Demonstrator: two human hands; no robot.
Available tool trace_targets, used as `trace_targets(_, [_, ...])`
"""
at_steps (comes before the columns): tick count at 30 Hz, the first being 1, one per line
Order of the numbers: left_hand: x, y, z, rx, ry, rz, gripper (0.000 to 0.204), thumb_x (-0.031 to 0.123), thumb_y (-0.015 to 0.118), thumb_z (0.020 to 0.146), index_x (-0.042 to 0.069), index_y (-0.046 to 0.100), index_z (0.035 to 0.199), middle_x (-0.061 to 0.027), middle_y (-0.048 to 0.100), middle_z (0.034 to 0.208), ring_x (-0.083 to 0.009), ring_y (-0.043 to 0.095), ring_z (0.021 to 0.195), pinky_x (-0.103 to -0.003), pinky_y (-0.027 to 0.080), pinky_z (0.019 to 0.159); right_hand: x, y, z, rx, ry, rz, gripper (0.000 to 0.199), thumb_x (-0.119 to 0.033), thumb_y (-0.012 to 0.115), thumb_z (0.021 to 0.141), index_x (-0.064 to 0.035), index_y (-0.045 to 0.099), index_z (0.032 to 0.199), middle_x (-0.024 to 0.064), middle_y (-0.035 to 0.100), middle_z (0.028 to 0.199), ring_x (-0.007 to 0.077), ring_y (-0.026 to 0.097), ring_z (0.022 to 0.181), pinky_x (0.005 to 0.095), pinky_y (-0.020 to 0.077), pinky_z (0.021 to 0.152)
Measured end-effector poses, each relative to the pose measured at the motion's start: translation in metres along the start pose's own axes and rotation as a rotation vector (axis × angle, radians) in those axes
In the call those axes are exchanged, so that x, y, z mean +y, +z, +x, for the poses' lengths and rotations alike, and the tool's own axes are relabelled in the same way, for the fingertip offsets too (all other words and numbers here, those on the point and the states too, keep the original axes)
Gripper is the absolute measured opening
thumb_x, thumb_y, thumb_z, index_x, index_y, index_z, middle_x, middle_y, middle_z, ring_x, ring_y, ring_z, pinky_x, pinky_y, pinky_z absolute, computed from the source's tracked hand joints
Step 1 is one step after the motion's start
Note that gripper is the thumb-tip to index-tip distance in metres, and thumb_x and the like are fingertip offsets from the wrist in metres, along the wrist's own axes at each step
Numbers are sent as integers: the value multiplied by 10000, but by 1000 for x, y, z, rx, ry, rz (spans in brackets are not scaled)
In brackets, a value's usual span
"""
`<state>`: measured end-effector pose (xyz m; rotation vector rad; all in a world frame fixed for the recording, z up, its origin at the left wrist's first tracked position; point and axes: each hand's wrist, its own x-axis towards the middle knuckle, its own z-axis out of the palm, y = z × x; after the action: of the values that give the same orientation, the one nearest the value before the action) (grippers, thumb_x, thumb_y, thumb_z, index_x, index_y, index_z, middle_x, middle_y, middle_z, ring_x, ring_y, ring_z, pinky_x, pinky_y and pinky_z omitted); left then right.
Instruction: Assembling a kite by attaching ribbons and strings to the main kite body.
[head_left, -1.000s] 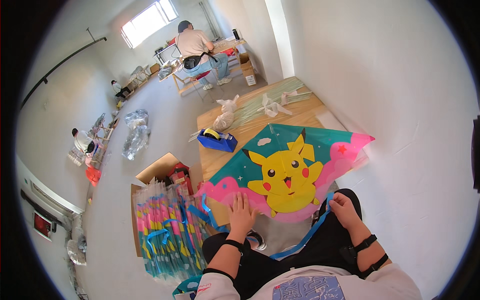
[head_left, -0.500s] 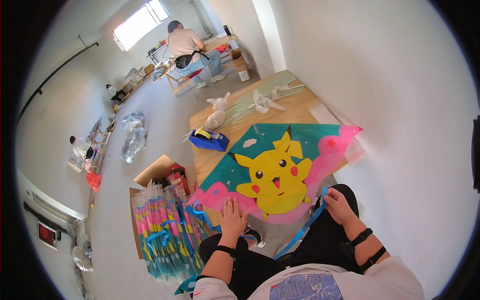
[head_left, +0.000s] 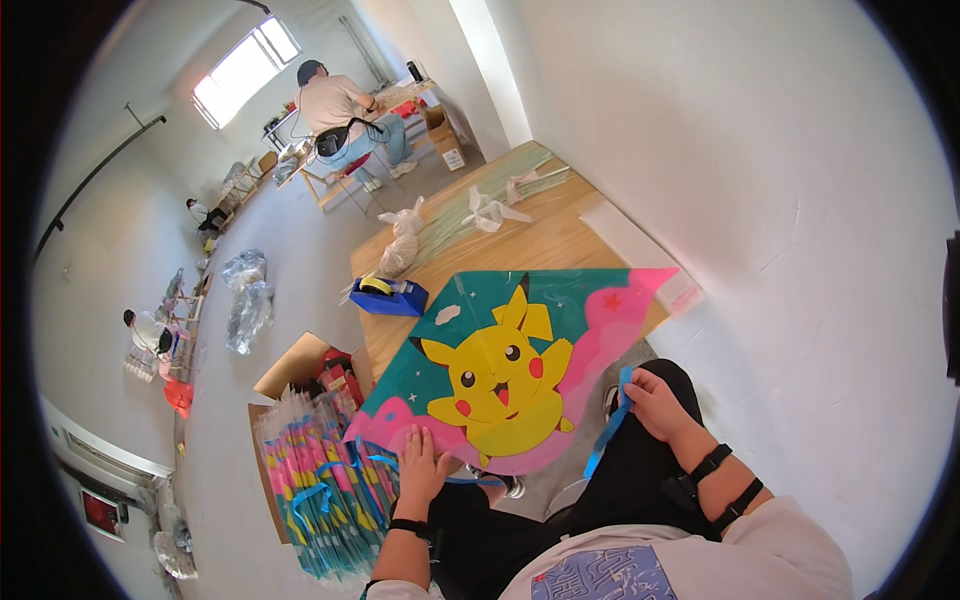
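A triangular kite (head_left: 590, 325) of thin green and pink film, with a yellow cartoon animal on it, lies over the near end of the wooden table and hangs past its edge. My left hand (head_left: 422, 468) rests on the pink lower left border, fingers stretched out. My right hand (head_left: 655, 402), above my right knee, is closed on a blue ribbon (head_left: 606, 440) that hangs down between my legs. Part of the ribbon passes out of sight under the kite.
On the table (head_left: 385, 335) stand a blue tape dispenser (head_left: 390, 298), a knotted white bag (head_left: 400, 245) and bundled pale rods (head_left: 475, 200). A cardboard box (head_left: 290, 370) of folded colourful kites (head_left: 325, 480) is at left. A wall runs along the right. A person (head_left: 340, 110) sits working farther off.
The view has shifted, so the room appears moved to the left. The kite's right tip lies lower and flatter. My left hand stays on its border; my right keeps the ribbon.
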<state>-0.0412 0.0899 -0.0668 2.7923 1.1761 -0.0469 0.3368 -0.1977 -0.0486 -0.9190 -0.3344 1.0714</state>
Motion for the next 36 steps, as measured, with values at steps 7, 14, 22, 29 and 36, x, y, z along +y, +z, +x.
trace_targets(7, [8,-9,-2,-39,-58,5,736,461,557,945,30,343,1501,-202,289,1578,-378,284,1452,-568,239,1153,-25,-26,21,-7,47,-8,40,-118,580,995,-105,593,1031,-49,587,925,57,550,845,253,456,786])
trace_targets(14, [19,-10,14,-17,-155,176,687,411,598,923,7,417,1448,-234,385,1511,-434,360,1387,-555,306,1112,-39,-48,43,-19,40,-6,19,-99,575,991,-100,587,1005,-32,588,914,78,557,844,264,462,785])
trace_targets(22, [79,-1,48,97,91,27,695,399,574,946,89,331,1519,-223,234,1591,-449,259,1440,-557,253,1148,-36,-44,46,-20,20,-6,42,-73,566,988,-99,597,999,-36,583,892,80,558,821,261,460,764])
trace_targets(29, [111,22,55,145,9,-21,709,496,519,955,123,332,1527,-186,226,1604,-444,217,1460,-586,214,1155,-35,-40,44,7,4,-7,30,-70,554,992,-72,583,998,10,586,879,119,572,820,274,471,774])
trace_targets(36, [129,22,49,184,-53,-43,731,491,558,932,102,353,1515,-198,246,1592,-448,252,1441,-598,220,1143,-34,-33,42,8,-1,7,29,-94,567,983,-88,557,1010,36,588,865,146,585,821,311,483,794])
